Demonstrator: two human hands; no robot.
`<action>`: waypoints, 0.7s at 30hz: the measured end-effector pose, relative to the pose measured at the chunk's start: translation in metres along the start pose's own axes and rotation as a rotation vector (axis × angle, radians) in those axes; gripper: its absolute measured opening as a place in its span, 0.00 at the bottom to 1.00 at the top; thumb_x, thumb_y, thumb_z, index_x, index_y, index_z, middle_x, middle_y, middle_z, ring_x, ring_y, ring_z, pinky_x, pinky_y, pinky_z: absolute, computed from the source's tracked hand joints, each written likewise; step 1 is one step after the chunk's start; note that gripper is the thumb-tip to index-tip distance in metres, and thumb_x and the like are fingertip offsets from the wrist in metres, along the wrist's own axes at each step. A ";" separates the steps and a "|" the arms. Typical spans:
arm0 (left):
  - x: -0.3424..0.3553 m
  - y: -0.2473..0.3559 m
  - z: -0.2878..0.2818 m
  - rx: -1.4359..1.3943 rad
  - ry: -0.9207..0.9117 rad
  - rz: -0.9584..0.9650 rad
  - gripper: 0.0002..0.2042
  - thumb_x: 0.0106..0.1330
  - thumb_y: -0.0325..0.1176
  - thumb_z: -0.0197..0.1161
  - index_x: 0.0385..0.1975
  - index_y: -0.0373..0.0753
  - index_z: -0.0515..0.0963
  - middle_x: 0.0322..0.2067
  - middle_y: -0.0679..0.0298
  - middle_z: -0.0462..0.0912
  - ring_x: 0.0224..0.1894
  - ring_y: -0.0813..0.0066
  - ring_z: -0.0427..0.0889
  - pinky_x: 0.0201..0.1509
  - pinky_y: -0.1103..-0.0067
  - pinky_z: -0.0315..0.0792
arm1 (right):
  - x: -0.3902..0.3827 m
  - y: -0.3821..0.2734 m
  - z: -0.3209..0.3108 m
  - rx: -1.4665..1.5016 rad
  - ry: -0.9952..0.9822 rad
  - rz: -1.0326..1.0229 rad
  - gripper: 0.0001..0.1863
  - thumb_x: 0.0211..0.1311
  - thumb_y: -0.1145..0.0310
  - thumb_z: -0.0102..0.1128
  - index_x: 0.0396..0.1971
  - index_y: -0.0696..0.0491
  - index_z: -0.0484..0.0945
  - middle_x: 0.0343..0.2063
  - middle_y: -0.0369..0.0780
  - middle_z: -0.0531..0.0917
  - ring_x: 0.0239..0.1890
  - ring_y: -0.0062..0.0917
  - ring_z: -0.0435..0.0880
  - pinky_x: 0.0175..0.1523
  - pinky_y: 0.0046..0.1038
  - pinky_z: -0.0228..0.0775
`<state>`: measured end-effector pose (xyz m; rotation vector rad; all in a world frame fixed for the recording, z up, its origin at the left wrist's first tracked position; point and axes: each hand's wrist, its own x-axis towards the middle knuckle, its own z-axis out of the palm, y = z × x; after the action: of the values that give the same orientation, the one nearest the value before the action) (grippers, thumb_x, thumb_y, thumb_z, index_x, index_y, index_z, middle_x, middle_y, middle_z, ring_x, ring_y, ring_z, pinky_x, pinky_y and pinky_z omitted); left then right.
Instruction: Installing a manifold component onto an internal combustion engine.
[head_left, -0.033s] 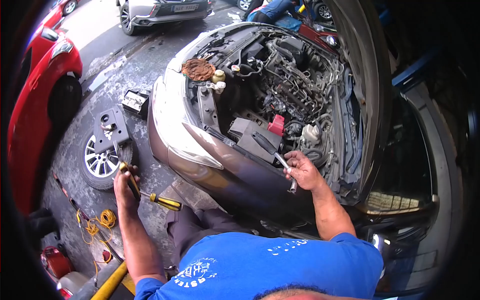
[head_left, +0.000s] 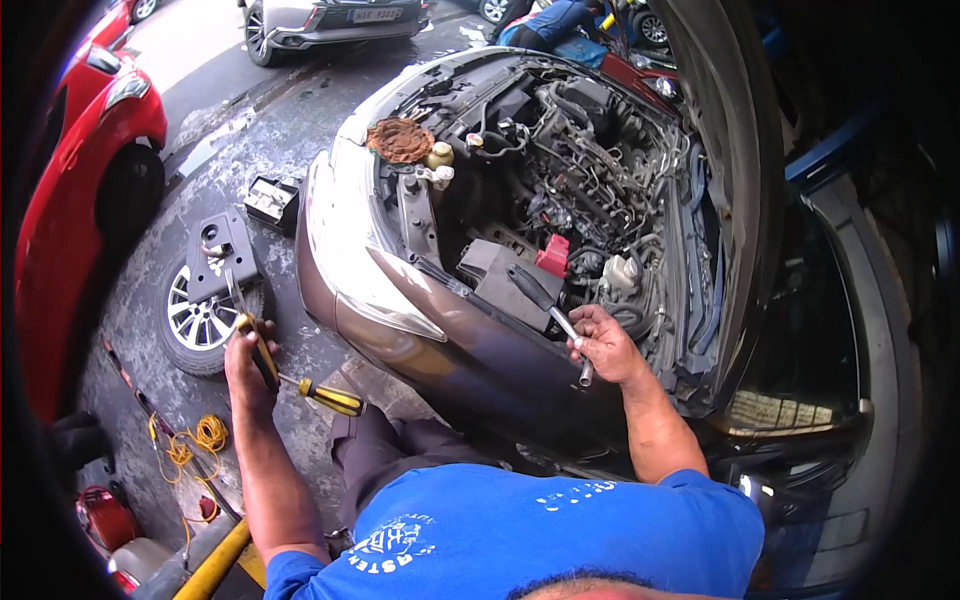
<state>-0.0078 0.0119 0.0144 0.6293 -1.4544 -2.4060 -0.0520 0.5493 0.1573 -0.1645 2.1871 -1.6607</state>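
Note:
My left hand (head_left: 248, 368) is closed around two yellow-and-black screwdrivers. One screwdriver (head_left: 266, 362) has its handle in the palm and its metal shaft pointing away from me. The other screwdriver (head_left: 335, 398) sticks out to the right, handle outward, over the floor by my leg. In my right hand (head_left: 608, 345), thumb and fingers pinch a ratchet (head_left: 535, 290) near the metal end. Its black handle points up and left over a grey box (head_left: 490, 268) in the car's engine bay (head_left: 580, 190), and a socket end shows below the fingers.
The raised hood (head_left: 735, 180) stands to the right. A brown rag (head_left: 400, 140) lies on the car's front edge. On the floor at left are a wheel (head_left: 195, 325) with a grey cover (head_left: 225, 262) on it, a battery (head_left: 270, 203) and a yellow cord (head_left: 208, 433). A red car (head_left: 85, 190) stands beyond.

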 end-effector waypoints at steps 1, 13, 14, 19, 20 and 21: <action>0.000 0.008 0.017 -0.009 -0.011 -0.064 0.20 0.63 0.44 0.54 0.49 0.37 0.77 0.39 0.61 0.83 0.33 0.78 0.77 0.32 0.82 0.70 | 0.003 0.003 -0.007 0.027 -0.006 0.015 0.20 0.66 0.73 0.56 0.57 0.55 0.65 0.33 0.38 0.79 0.30 0.17 0.78 0.35 0.20 0.74; 0.247 0.059 0.214 0.211 -0.400 -0.040 0.17 0.65 0.41 0.56 0.40 0.31 0.79 0.36 0.58 0.83 0.31 0.75 0.78 0.35 0.78 0.69 | 0.183 -0.015 0.057 0.091 0.115 0.051 0.17 0.70 0.76 0.49 0.57 0.51 0.64 0.38 0.37 0.77 0.34 0.16 0.77 0.32 0.19 0.76; 0.271 0.052 0.230 0.313 -0.442 0.016 0.17 0.65 0.42 0.56 0.37 0.30 0.80 0.34 0.59 0.83 0.30 0.75 0.77 0.35 0.78 0.68 | 0.198 -0.016 0.063 0.052 0.133 0.120 0.17 0.70 0.76 0.48 0.57 0.51 0.64 0.39 0.38 0.76 0.35 0.17 0.77 0.33 0.20 0.77; 0.367 0.035 0.328 0.424 -0.551 -0.052 0.19 0.63 0.47 0.59 0.33 0.33 0.80 0.24 0.68 0.76 0.24 0.79 0.71 0.28 0.78 0.63 | 0.248 -0.016 0.091 -0.030 0.210 0.170 0.11 0.70 0.77 0.49 0.50 0.53 0.70 0.37 0.33 0.76 0.36 0.15 0.75 0.42 0.22 0.75; 0.388 0.029 0.343 0.449 -0.590 -0.096 0.19 0.63 0.48 0.60 0.32 0.33 0.80 0.24 0.69 0.75 0.24 0.79 0.70 0.27 0.78 0.62 | 0.251 -0.015 0.095 -0.003 0.214 0.133 0.09 0.70 0.77 0.49 0.48 0.53 0.72 0.36 0.33 0.76 0.36 0.15 0.75 0.44 0.21 0.73; 0.418 0.019 0.348 0.521 -0.613 -0.152 0.18 0.65 0.48 0.59 0.33 0.35 0.80 0.26 0.69 0.76 0.26 0.79 0.71 0.29 0.78 0.63 | 0.255 -0.015 0.100 -0.040 0.200 0.121 0.09 0.69 0.77 0.48 0.47 0.54 0.72 0.35 0.33 0.76 0.35 0.15 0.75 0.43 0.22 0.73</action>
<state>-0.5427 0.0913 0.0764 0.0753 -2.4019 -2.4547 -0.2513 0.3730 0.0899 0.1259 2.3254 -1.6280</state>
